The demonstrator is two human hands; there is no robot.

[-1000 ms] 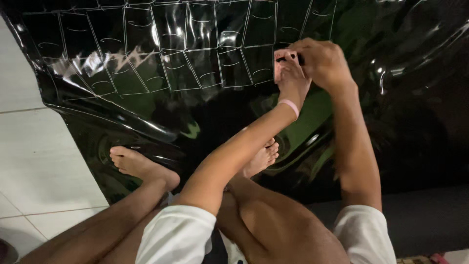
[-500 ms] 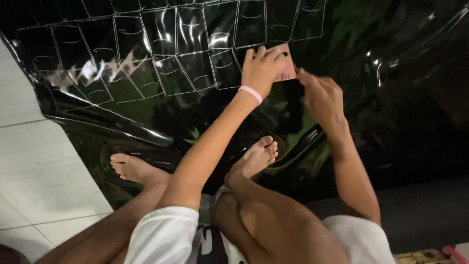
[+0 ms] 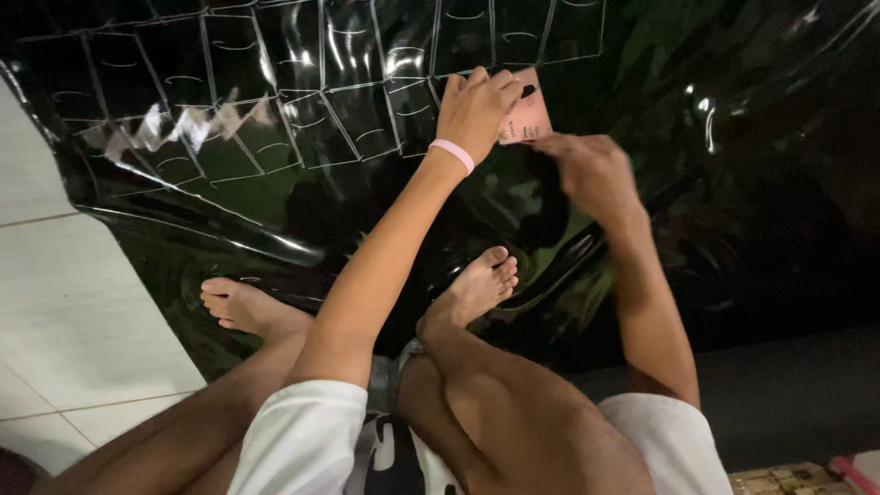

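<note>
One small pink card (image 3: pixel 529 117) sits at about 12 o'clock in the head view, held flat against the glossy black plastic sheet (image 3: pixel 752 183) just below a row of outlined shapes drawn in pale lines. The left hand (image 3: pixel 478 108) covers the card's left part, fingers curled together and pressing down on it, with one dark marker tip (image 3: pixel 529 91) poking out beside the knuckles. A pink wristband (image 3: pixel 453 154) circles that wrist. The right hand (image 3: pixel 594 170) lies at the card's 5 o'clock, its fingertips reaching the card's lower edge; it is blurred, so whether it pinches the card or only touches it cannot be told.

Half a second ago the left hand and card were in much the same spot, while the right hand hung a little apart to the right; now it has closed in against the card. A full second ago both hands were bunched together over the card, the right on top.

Two bare feet rest on the sheet: one (image 3: pixel 477 289) at 6 o'clock from the card, the other (image 3: pixel 240 305) at 8 o'clock near the sheet's edge. White floor tiles (image 3: pixel 73 312) lie at 9 o'clock. Two white sleeves (image 3: pixel 302 440) frame the bottom edge.
</note>
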